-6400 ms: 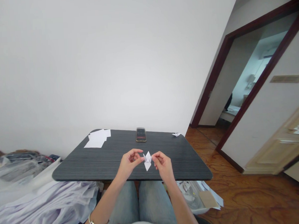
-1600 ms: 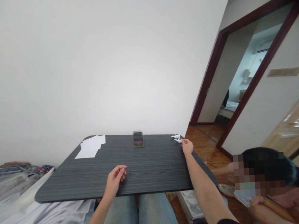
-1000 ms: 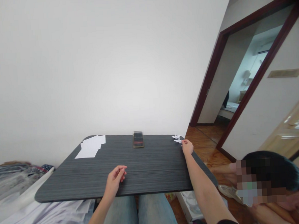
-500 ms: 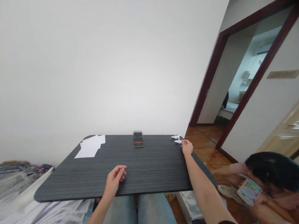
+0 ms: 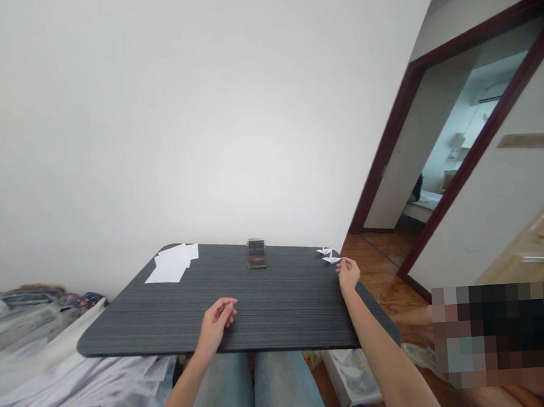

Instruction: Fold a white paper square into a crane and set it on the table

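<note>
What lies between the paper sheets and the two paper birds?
In the head view, a phone is on the dark table between the paper sheets and paper birds.

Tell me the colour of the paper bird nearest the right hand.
The paper bird is white; the head view shows it best.

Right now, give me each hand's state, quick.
Left hand: partly open, loosely curled, nothing visible in it.
Right hand: at the nearer paper crane; whether it grips cannot be told.

Phone (image 5: 256, 253) btwn papers (image 5: 170, 264) & cranes (image 5: 331, 259)
</note>
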{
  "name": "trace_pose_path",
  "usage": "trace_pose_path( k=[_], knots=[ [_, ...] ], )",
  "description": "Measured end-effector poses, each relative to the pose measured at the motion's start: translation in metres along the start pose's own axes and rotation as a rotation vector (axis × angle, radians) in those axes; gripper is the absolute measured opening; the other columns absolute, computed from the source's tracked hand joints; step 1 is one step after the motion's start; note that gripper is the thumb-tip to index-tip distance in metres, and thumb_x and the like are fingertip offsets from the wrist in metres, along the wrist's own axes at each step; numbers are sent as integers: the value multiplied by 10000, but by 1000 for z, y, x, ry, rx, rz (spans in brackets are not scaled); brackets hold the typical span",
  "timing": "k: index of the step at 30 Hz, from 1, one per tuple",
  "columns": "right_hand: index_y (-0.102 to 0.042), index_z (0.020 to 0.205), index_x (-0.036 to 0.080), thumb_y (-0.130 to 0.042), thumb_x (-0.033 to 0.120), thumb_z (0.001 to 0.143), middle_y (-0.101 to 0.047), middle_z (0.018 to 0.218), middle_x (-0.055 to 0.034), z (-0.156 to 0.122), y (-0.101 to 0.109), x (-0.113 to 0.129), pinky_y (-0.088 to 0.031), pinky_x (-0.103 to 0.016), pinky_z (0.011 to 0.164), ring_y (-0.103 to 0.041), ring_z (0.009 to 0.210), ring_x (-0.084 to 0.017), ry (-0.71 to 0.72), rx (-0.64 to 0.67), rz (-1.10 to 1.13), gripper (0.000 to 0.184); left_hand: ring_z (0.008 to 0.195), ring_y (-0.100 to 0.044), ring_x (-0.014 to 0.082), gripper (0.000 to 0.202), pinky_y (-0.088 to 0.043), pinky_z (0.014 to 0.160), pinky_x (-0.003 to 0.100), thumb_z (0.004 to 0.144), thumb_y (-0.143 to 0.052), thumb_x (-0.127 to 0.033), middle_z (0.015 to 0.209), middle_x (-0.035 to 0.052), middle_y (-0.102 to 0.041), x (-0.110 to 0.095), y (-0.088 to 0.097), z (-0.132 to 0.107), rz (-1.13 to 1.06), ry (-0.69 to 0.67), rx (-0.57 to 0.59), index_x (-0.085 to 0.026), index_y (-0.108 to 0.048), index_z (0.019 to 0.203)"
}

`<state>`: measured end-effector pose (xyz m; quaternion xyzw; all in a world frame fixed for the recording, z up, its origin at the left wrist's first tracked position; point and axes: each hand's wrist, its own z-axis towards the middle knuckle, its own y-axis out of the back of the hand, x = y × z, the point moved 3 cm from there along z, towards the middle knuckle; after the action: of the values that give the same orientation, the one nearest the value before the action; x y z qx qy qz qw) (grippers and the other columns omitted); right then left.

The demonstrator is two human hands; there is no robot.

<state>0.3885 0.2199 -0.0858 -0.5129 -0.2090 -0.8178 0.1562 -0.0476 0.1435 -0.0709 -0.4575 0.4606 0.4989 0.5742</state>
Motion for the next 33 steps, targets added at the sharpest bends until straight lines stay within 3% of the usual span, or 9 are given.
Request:
trace_pose_path(
  k=[5,10,16,20,24,28,33],
  knots=[
    [-538,961,132,-469,454,702,-648,671,-45,-34,0,23,-393,-217,390,-582,476,-146,-63,188,167,419,473,-452,85,272,-338,433,196,698,-561,-367,595,-2,-543,-1,5,-4,-7,-2,-14,-127,-595,821],
    [-534,966,144,-556,419,662,-637,657,-31,-88,7,50,-395,-199,384,-576,480,-135,-100,492,269,410,499,-487,99,274,-376,454,206,692,-555,-369,608,10,-560,-5,11,-9,31,-24,-42,-126,-607,808],
    [-547,939,151,-600,397,648,-648,641,-32,-149,26,63,-401,-207,373,-577,477,-146,-118,750,279,385,705,-585,182,280,-445,531,247,735,-485,-365,786,68,-637,-8,30,-10,319,-144,-100,-144,-615,846],
    [-572,884,147,-606,407,641,-639,613,-27,-163,36,59,-416,-222,412,-564,483,-139,-83,771,279,358,891,-556,220,242,-446,744,328,740,-475,-320,926,81,-619,-10,60,-7,405,-192,-169,-160,-609,862],
    [-572,886,153,-589,426,663,-634,636,-31,-163,42,56,-421,-237,426,-561,500,-146,-70,753,281,353,1062,-465,250,284,-317,941,409,735,-476,-283,1087,89,-567,-11,99,-2,715,-239,-251,-172,-593,969],
    [-580,864,157,-582,428,675,-625,637,-34,-164,45,54,-423,-241,426,-558,509,-150,-77,744,297,330,1211,-310,282,415,-259,982,417,761,-446,-301,1257,117,-455,-7,135,8,1186,-178,-291,-148,-505,1143],
    [-592,848,162,-577,425,687,-628,652,-41,-167,47,55,-439,-247,435,-567,529,-156,-78,716,301,308,1245,-252,330,542,-256,953,474,793,-388,-394,1361,165,-315,-10,164,26,1455,-90,-287,-109,-372,1255]
  ],
)
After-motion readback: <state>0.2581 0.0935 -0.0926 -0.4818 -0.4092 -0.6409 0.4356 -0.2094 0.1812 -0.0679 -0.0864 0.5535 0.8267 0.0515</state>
